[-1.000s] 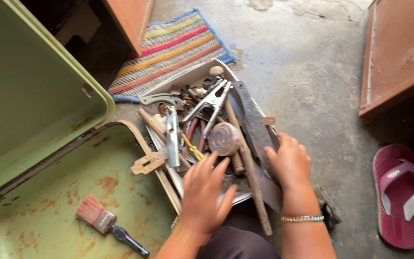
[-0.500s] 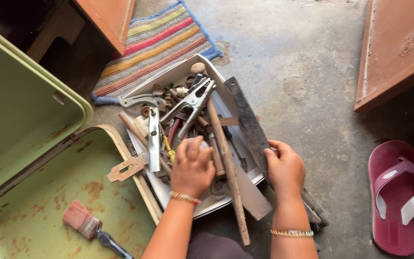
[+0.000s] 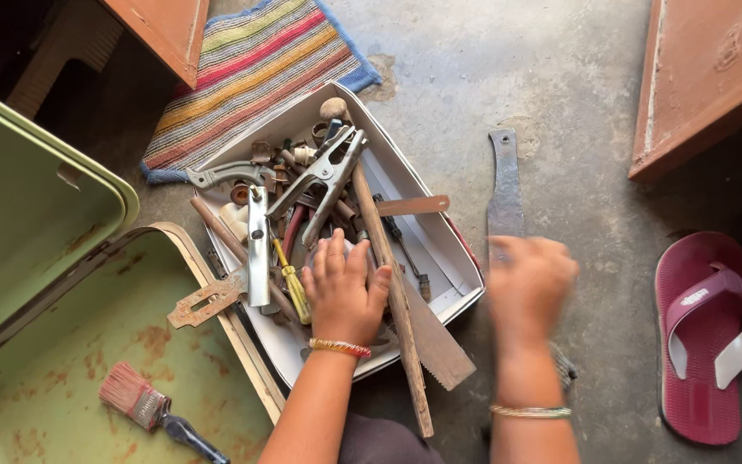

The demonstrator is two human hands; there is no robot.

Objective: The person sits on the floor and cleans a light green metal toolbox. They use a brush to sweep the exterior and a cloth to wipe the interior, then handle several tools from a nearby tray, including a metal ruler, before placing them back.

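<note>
A white tray (image 3: 440, 241) on the concrete floor is heaped with rusty tools: a silver spring clamp (image 3: 319, 176), a flat wrench (image 3: 258, 245), a yellow screwdriver (image 3: 292, 279), a long wooden handle (image 3: 388, 258) and a saw blade (image 3: 435, 339). My left hand (image 3: 345, 296) lies in the tray, its fingers curled over a pale round object (image 3: 349, 250) that is mostly hidden. To the right of the tray, my right hand (image 3: 530, 283), blurred, grips the lower end of a dark flat metal blade (image 3: 504, 185) over the floor.
An open green metal trunk (image 3: 88, 326) with rust spots lies at the left, a paintbrush (image 3: 143, 404) inside it. A striped rug (image 3: 251, 69) is behind the tray. A maroon sandal (image 3: 706, 335) and a brown wooden panel (image 3: 714, 77) are at the right.
My right hand has lifted the dark blade off the tray's edge and swung it out to the right. My left hand has closed over the round object in the tray.
</note>
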